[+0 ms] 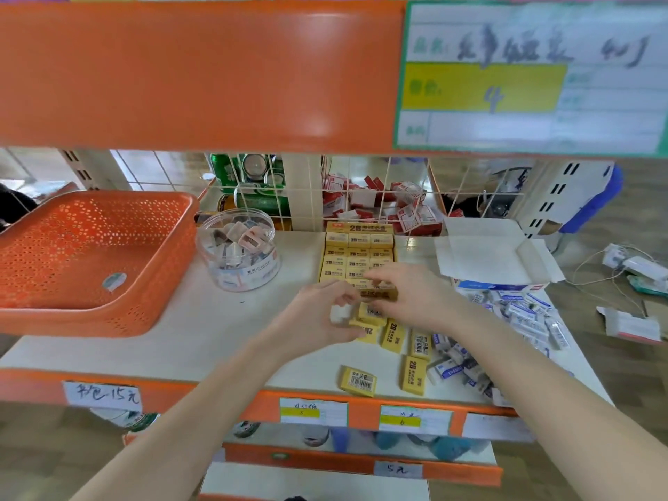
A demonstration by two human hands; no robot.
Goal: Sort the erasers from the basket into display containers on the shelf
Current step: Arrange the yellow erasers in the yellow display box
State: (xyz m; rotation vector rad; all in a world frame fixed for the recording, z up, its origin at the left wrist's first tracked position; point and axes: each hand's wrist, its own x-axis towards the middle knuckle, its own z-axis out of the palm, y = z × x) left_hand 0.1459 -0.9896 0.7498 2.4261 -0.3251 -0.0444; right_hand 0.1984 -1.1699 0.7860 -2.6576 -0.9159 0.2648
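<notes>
right hand point(408, 294) is pinching yellow eraser point(381, 285) into display box point(358, 228) front row, filling it | left hand point(321, 312) is curling round blurred white piece point(339, 314) | loose erasers point(394, 338) are waiting near shelf point(217, 338) front edge

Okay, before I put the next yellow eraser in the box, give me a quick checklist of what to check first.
1. Right hand in place: ok, its fingertips are at the box's front row, but its grip is unclear.
2. Left hand free: not ok, it grips a small white item.
3. Room in the yellow display box: cannot tell, the hands cover its front row.
4. Loose yellow erasers within reach: ok, several lie on the shelf near its front edge.
5. Orange basket emptied: not ok, one small oval item lies inside.
</notes>
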